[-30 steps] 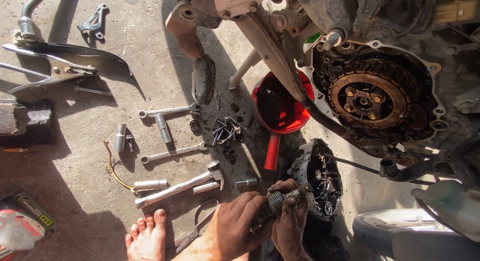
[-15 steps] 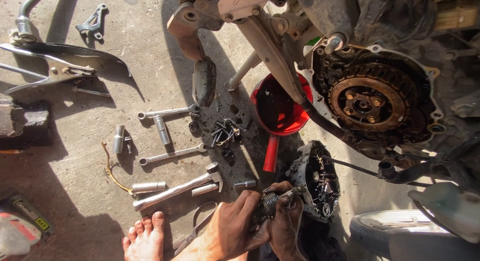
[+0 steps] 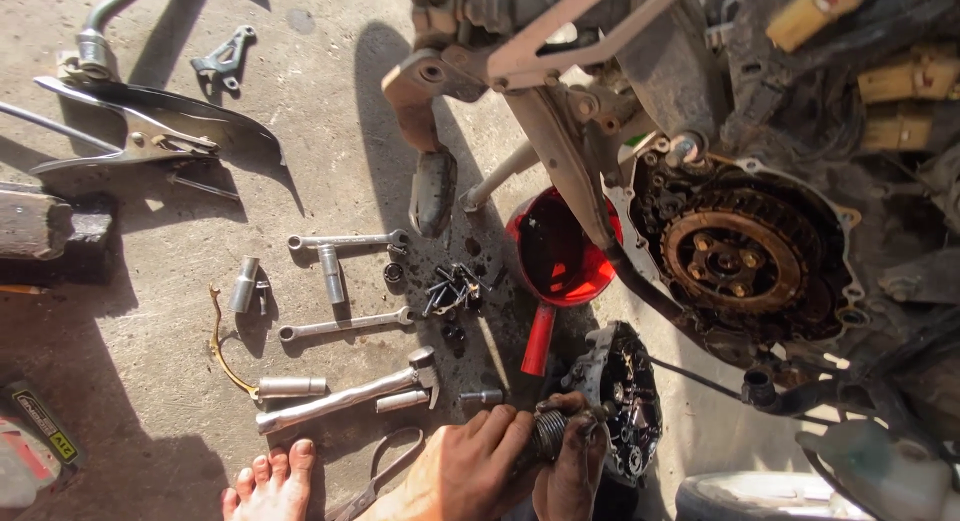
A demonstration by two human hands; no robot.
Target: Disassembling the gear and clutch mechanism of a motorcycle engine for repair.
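Greasy steel: I am gripping a coiled spring part [image 3: 548,433] between both hands at the bottom of the view, six o'clock from the open clutch [image 3: 735,261]. My left hand [image 3: 470,471] is curling closed around its near end; my right hand [image 3: 572,471] is pinching the far end against the black engine cover [image 3: 625,401]. Oil is coating my fingers, so a slip is likely, and the spring could be jumping free toward the loose bolts [image 3: 452,286] at eleven o'clock or into the red oil pan [image 3: 560,251]. My bare foot [image 3: 270,486] is sitting near the long socket wrench [image 3: 345,399].
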